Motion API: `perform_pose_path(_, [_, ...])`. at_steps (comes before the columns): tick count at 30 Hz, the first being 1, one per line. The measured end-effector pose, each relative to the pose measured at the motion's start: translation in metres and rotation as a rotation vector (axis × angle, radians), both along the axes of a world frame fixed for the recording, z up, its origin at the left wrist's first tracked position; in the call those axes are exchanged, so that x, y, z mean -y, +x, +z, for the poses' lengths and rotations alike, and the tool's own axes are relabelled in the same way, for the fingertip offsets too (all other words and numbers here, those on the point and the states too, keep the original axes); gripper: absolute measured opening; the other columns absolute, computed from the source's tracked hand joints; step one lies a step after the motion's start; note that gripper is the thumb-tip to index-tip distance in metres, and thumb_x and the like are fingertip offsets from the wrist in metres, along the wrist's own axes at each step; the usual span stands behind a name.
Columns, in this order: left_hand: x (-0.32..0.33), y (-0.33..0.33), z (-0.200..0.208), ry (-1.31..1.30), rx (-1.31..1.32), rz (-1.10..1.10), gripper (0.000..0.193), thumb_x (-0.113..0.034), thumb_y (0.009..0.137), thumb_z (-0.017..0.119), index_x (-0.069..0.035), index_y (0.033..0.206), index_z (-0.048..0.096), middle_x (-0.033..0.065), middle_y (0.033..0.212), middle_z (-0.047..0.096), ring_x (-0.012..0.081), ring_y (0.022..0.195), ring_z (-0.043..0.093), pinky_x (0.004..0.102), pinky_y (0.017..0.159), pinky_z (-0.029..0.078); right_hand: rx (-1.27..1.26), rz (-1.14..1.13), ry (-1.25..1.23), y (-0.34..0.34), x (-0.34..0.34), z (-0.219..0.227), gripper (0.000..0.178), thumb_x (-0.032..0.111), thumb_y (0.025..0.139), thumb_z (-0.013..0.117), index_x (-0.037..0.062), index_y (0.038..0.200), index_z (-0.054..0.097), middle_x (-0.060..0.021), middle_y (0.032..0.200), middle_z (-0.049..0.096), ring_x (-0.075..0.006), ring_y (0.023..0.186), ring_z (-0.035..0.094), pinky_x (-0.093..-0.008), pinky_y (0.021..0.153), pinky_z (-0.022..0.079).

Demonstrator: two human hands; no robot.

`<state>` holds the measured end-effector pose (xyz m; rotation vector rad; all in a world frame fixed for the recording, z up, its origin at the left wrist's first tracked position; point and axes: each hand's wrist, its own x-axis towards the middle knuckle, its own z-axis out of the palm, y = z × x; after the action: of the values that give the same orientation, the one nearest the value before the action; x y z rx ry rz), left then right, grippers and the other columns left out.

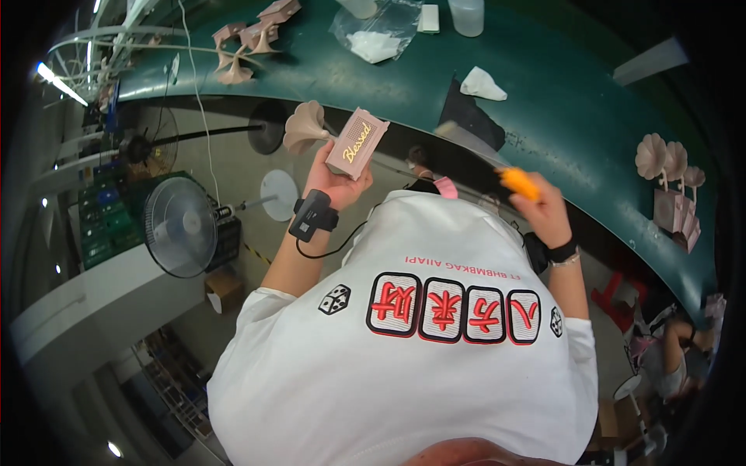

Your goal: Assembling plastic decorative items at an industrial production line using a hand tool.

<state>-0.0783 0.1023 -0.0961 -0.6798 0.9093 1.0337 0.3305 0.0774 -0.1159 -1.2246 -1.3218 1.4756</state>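
My left hand (340, 182) is closed round a dusty-pink model gramophone (357, 144), held in front of the green table's edge. Its boxy base carries gold lettering and a dark mesh patch, and its flared horn (305, 126) points to the left. In my right hand (545, 211) is an orange-handled tool (519, 184). From the handle a long, pale shaft reaches up and left toward the table edge, smeared by motion, so I cannot tell what kind of tip it has. The tool and the gramophone are apart.
On the green table (544, 109), more pink gramophones stand at the far left (235, 68) and right (674, 203). A dark cloth (470, 116), a white crumpled piece (483, 84), a clear plastic bag (377, 39) and a cup (467, 17) lie between. Left is a fan (180, 227).
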Motion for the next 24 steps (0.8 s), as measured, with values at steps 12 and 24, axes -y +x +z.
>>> perform_pose_path(12, [0.067,-0.096,-0.033,0.324,-1.947,-0.709,0.055,-0.016,0.071,0.081,-0.004,0.120,0.060,0.0109,0.117,0.063,0.0291,0.107,0.062,0.0423,0.092,0.051,0.670,0.574,0.369,-0.082,-0.036,0.014,0.038,0.039,0.088,0.068,0.0044,0.084,0.053,-0.0145,0.078,0.062,-0.0373,0.072,0.062,-0.0438,0.061,0.048])
perform_pose_path(24, [0.084,-0.265,-0.011,0.443,-2.013,-1.060,0.063,-0.014,0.064,0.082,-0.003,0.121,0.059,0.0123,0.115,0.064,0.0250,0.104,0.064,0.0355,0.091,0.051,0.714,0.622,0.429,-0.127,-0.097,0.010,0.036,0.039,0.087,0.069,0.0058,0.085,0.055,-0.0159,0.075,0.063,-0.0368,0.072,0.063,-0.0437,0.061,0.048])
